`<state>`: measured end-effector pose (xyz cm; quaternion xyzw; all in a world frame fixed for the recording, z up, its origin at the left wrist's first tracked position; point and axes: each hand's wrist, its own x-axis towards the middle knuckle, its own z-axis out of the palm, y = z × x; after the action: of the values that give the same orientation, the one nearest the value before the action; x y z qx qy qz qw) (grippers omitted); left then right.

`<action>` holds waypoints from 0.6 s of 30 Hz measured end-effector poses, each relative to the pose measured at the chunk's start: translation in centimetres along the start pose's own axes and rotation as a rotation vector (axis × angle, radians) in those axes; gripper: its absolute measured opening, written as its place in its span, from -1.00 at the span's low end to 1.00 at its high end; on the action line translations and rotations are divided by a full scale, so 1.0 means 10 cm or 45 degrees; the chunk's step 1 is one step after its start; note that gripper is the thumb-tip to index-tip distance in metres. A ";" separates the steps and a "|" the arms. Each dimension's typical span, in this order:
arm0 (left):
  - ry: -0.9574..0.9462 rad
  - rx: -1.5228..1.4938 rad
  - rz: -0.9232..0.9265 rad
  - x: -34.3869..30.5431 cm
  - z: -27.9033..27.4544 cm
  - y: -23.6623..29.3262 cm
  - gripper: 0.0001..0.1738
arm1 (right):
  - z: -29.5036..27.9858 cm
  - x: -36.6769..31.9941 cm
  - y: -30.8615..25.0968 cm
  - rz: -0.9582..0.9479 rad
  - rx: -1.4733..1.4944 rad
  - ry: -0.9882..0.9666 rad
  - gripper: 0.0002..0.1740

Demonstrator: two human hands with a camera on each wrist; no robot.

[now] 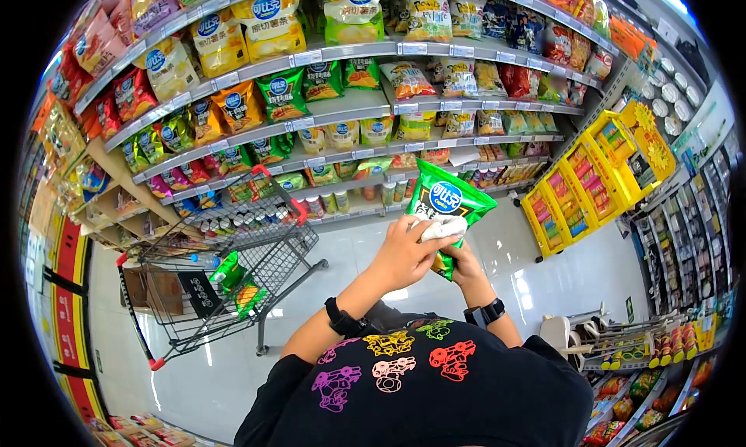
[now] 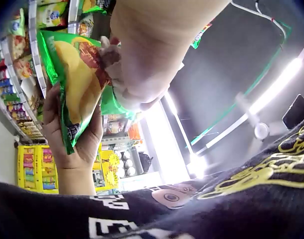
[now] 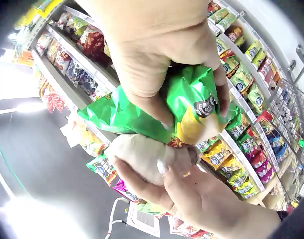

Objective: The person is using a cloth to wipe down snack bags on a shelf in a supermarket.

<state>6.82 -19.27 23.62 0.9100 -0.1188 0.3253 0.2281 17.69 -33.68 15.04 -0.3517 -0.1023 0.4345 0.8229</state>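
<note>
My right hand (image 1: 468,267) grips the lower part of a green bag of potato chips (image 1: 451,189); the bag stands tilted in front of my chest. In the right wrist view my thumb and fingers curl round the green bag (image 3: 194,97). Against the bag's front, my left hand (image 1: 402,254) pinches a soft white wad (image 1: 444,228). The white wad (image 3: 142,154) has a darker end in the right wrist view. Burger and chip pictures show on the bag (image 2: 75,64) in the left wrist view, where my left hand (image 2: 147,64) covers part of it.
Shelves (image 1: 342,50) of snack bags curve across the front. A shopping cart (image 1: 217,268) stands at the left, with green bags (image 1: 233,276) and a bottle (image 1: 203,260) in it. On the right are a yellow display rack (image 1: 583,183) and a side shelf (image 1: 691,237).
</note>
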 end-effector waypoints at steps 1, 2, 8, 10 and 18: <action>0.011 -0.024 -0.007 0.00 -0.01 0.00 -0.43 | -0.01 0.01 -0.01 0.000 -0.003 -0.018 -0.36; 0.020 -0.050 -0.014 0.00 -0.01 0.02 -0.43 | -0.02 0.02 -0.02 0.002 -0.006 -0.034 -0.36; 0.147 -0.146 -0.078 0.05 0.12 0.01 -0.46 | 0.13 -0.05 -0.18 0.025 -0.036 -0.125 -0.31; 0.195 -0.106 -0.084 0.10 0.14 0.04 -0.47 | 0.10 -0.04 -0.20 0.046 -0.097 -0.247 -0.26; 0.200 -0.051 -0.058 0.13 0.18 0.18 -0.49 | 0.20 -0.10 -0.11 -0.037 -0.026 -0.087 -0.34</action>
<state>8.09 -21.81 23.80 0.8795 -0.0862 0.3879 0.2620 16.81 -33.93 17.39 -0.3435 -0.1396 0.4332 0.8215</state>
